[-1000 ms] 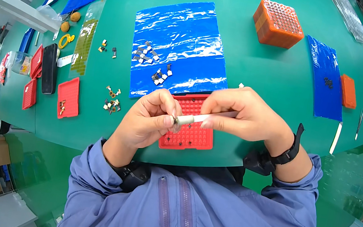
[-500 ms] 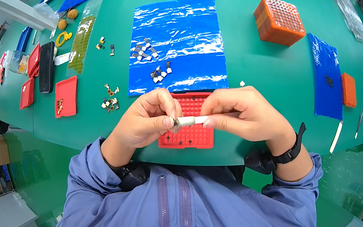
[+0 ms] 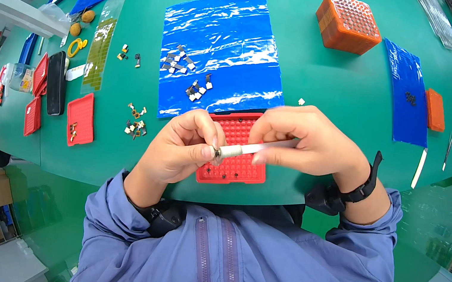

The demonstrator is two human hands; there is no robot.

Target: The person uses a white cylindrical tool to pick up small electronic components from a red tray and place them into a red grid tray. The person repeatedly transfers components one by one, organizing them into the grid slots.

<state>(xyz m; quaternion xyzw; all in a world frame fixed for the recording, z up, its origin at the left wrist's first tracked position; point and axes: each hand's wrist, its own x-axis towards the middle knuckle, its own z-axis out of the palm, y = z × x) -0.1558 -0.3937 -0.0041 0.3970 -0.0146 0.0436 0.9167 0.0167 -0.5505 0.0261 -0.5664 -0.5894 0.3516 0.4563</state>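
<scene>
My left hand [image 3: 179,148] is closed in a pinch, thumb against fingertips, on a small dark, metallic-looking part [image 3: 217,152]. A thin white stick [image 3: 255,147] with a thicker pale sleeve at its left end meets that part. My right hand [image 3: 299,139] is closed around the stick, its thumb below and curled fingers above. Both hands are over a red tray [image 3: 248,175] with rows of small pockets, and a few dark bits sit in it. The hands hide part of the tray. Fine detail of the pinched part is too small to make out.
A blue sheet [image 3: 226,38] holds two clusters of small black-and-white parts. More small parts [image 3: 135,128] lie left of the tray. Further off are a red tray [image 3: 82,131], a black case [image 3: 56,84], stacked orange trays [image 3: 348,32], a second blue sheet [image 3: 402,99] and tweezers [image 3: 448,151].
My right hand's fingers have shifted along the white stick, and more of the stick shows within its grip. The left hand keeps its pinch. The whole view has moved very slightly.
</scene>
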